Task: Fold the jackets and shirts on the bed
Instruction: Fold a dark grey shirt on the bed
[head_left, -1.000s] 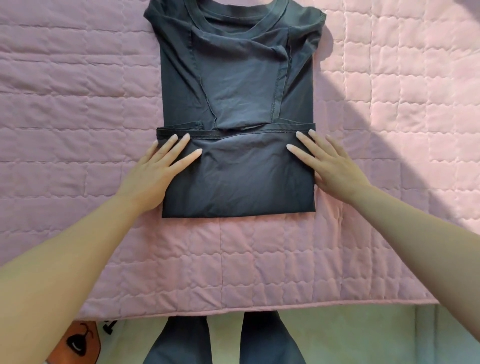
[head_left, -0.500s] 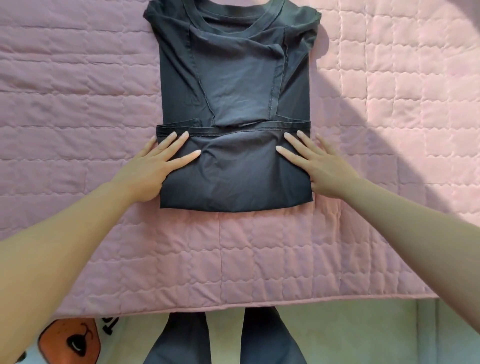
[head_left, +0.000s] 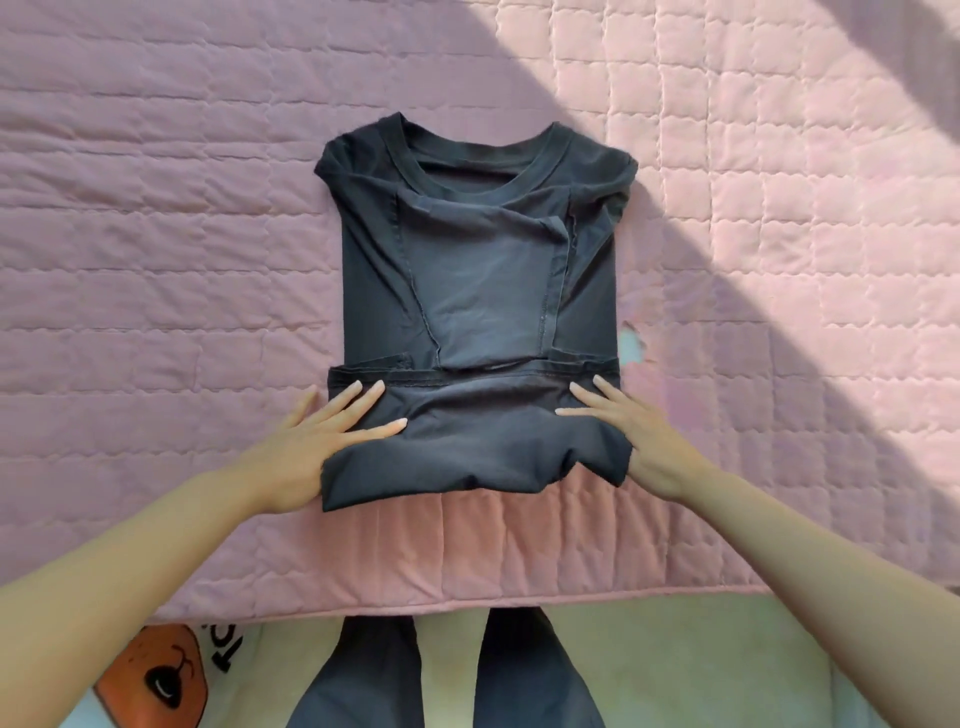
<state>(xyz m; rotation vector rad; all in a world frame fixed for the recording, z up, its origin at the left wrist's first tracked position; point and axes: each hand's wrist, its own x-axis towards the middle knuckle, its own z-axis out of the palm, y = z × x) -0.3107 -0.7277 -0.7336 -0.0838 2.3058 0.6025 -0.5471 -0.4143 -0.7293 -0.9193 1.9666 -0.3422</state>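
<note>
Head view looks down on a dark grey T-shirt (head_left: 478, 291) lying near the front edge of a bed covered with a pink quilt (head_left: 156, 208), neck band (head_left: 472, 171) at the far end and both sleeves turned in across the middle. Its hem end has been brought up into a folded band (head_left: 478, 452) that covers the near third of the shirt. The left hand (head_left: 306, 452) lies flat on the left end of that band with fingers straight and spread, gripping nothing; the right hand (head_left: 639, 447) lies the same way on the right end, palm at the side edge. The near edge of the band looks puffed and slightly bunched between the hands. I judge the shirt to be light, thin and quite limp, with no stiffness of its own, so it would sag and lose its fold if lifted from one point. The best hold looks to be at the two side edges of the band, thumbs beneath and fingers on top, both ends carried together toward the neck band. The knit is likely to cling to the quilt rather than slide, and the turned-in sleeves could slip out if tugged.
</note>
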